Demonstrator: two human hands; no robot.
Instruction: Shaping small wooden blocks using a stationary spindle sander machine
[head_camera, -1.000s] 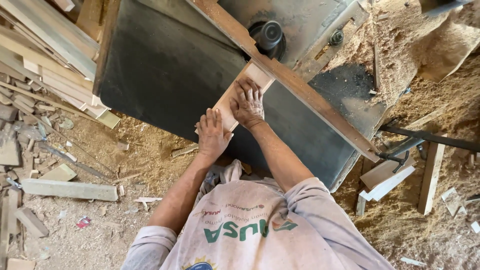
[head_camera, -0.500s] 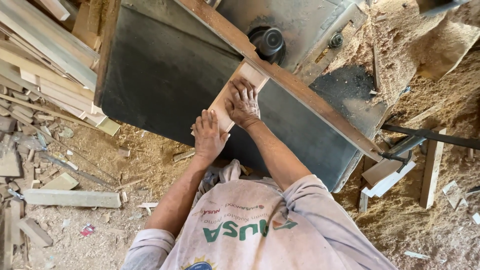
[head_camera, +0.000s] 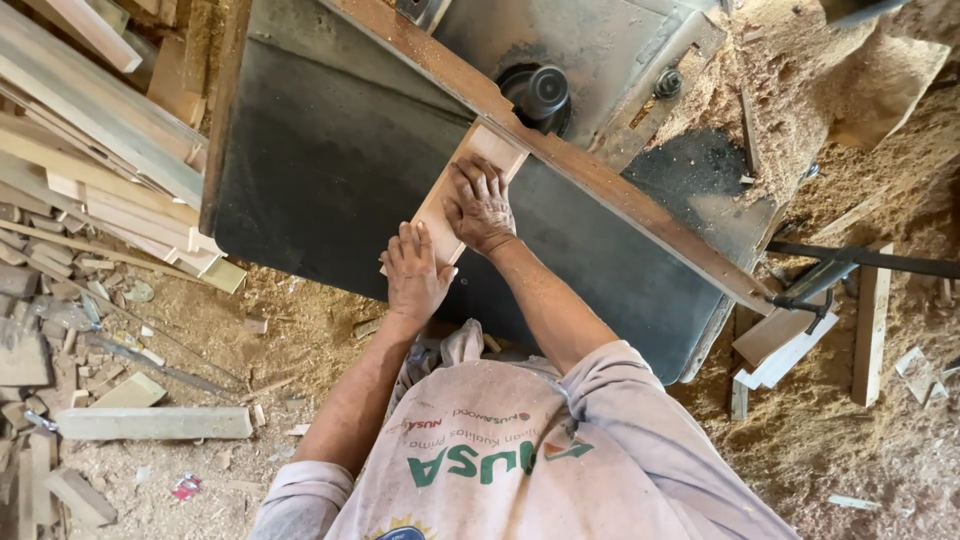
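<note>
Board (head_camera: 440, 205) pushed further along fence (head_camera: 600, 190); left hand (head_camera: 415, 275), right hand (head_camera: 482, 205) flat, pressing it.

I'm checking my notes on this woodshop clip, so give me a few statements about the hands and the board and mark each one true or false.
1. Both hands press flat on a pale wooden board. True.
2. The right hand lies farther along the board than the left hand. True.
3. The board lies on the sawdust floor. False: it rests on the dark machine table.
4. The board's far end meets the long wooden fence. True.
5. The left hand holds a hammer. False: it holds no tool.
</note>
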